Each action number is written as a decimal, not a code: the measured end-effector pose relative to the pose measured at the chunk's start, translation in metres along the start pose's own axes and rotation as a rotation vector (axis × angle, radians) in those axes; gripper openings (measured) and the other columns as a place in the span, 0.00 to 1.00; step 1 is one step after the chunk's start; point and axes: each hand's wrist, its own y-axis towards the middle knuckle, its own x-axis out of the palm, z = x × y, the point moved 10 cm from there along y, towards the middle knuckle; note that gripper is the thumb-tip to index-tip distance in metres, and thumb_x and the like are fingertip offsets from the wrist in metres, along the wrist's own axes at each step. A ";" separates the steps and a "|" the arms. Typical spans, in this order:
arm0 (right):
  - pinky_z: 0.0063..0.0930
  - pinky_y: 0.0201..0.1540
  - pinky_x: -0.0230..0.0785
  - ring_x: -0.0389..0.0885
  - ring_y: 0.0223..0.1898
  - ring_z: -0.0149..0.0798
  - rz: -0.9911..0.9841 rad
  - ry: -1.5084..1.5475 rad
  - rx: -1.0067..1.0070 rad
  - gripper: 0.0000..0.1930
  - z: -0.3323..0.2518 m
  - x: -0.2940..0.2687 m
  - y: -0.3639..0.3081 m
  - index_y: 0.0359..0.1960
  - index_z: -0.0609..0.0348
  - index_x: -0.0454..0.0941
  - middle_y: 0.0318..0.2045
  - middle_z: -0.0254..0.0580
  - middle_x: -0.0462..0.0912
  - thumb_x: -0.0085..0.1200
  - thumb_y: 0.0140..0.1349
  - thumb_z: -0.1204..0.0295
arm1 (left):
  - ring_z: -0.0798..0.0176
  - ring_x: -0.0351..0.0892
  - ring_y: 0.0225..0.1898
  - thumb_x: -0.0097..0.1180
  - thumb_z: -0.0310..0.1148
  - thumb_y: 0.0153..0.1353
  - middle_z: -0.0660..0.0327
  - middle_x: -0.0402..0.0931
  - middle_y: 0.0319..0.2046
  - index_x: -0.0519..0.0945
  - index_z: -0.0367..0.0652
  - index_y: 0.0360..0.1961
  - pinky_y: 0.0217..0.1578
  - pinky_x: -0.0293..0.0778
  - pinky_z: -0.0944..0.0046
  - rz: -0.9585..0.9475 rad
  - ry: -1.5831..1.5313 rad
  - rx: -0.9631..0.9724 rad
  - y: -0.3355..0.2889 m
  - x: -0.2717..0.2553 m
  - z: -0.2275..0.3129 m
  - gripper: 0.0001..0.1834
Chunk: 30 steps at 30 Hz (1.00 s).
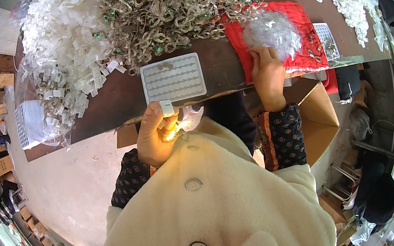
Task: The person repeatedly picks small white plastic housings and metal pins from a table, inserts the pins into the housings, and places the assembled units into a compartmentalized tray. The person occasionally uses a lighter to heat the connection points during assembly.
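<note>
My left hand (153, 139) is closed on a small white plastic case (166, 108), held between thumb and fingers just off the table's near edge. Beside those fingers a warm yellow light (173, 132) glows, too bright to show its shape clearly. My right hand (269, 78) reaches to the near left edge of a pile of thin clear plastic pieces (275, 33). Its fingers are drawn together there, and what they pinch is hidden. Under the pile lies a red quilted cloth (312, 53). A white tray with rows of hollows (175, 77) lies between my hands.
A big heap of white plastic cases (65, 19) covers the table's left side. Coiled wire bundles (168, 8) are piled at the back middle. An open cardboard box (318, 117) stands below the right edge. Another tray (326, 39) lies beyond the cloth. A person (379, 189) is at right.
</note>
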 end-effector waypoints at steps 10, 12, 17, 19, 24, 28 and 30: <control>0.26 0.35 0.76 0.85 0.30 0.34 0.009 0.212 0.084 0.08 0.020 -0.019 0.007 0.42 0.63 0.83 0.33 0.46 0.84 0.59 0.61 0.82 | 0.74 0.61 0.29 0.54 0.41 0.70 0.68 0.68 0.31 0.75 0.47 0.44 0.31 0.60 0.73 -0.037 -0.046 -0.033 -0.002 0.003 0.000 0.10; 0.24 0.35 0.75 0.84 0.32 0.31 -0.014 0.284 0.130 0.09 0.021 -0.018 0.008 0.42 0.63 0.84 0.33 0.45 0.84 0.61 0.60 0.82 | 0.74 0.60 0.29 0.55 0.41 0.70 0.68 0.69 0.32 0.75 0.47 0.44 0.33 0.61 0.73 -0.118 -0.067 -0.023 -0.001 0.008 0.003 0.10; 0.22 0.36 0.74 0.82 0.32 0.27 0.033 0.274 0.120 0.09 0.016 -0.029 0.015 0.42 0.61 0.84 0.33 0.42 0.84 0.61 0.60 0.82 | 0.73 0.63 0.30 0.55 0.39 0.70 0.66 0.72 0.34 0.76 0.46 0.46 0.33 0.62 0.73 -0.068 -0.079 0.010 -0.002 0.001 0.003 0.10; 0.22 0.37 0.73 0.80 0.31 0.27 0.023 0.257 0.109 0.09 0.015 -0.030 0.019 0.42 0.61 0.84 0.33 0.41 0.84 0.60 0.60 0.83 | 0.73 0.63 0.30 0.55 0.39 0.69 0.66 0.72 0.34 0.76 0.46 0.46 0.33 0.62 0.73 -0.060 -0.083 -0.006 -0.002 -0.001 0.002 0.11; 0.19 0.36 0.71 0.78 0.30 0.26 0.032 0.312 0.055 0.10 0.008 -0.031 0.023 0.44 0.61 0.84 0.32 0.39 0.83 0.57 0.62 0.83 | 0.73 0.64 0.30 0.54 0.37 0.70 0.63 0.73 0.33 0.75 0.43 0.49 0.28 0.61 0.76 -0.038 -0.111 -0.004 -0.001 -0.008 0.000 0.11; 0.19 0.36 0.72 0.79 0.30 0.25 -0.052 0.420 0.179 0.09 0.010 -0.022 0.021 0.45 0.63 0.82 0.33 0.37 0.83 0.55 0.65 0.83 | 0.73 0.65 0.30 0.54 0.36 0.70 0.61 0.76 0.35 0.76 0.43 0.48 0.29 0.63 0.74 -0.081 -0.114 -0.009 -0.001 -0.008 -0.001 0.11; 0.19 0.36 0.73 0.80 0.30 0.26 -0.111 0.555 0.365 0.08 0.015 -0.014 0.014 0.45 0.65 0.80 0.34 0.37 0.84 0.55 0.66 0.82 | 0.72 0.66 0.30 0.54 0.36 0.69 0.61 0.76 0.36 0.76 0.43 0.48 0.30 0.63 0.74 -0.088 -0.137 -0.030 -0.001 -0.007 -0.002 0.11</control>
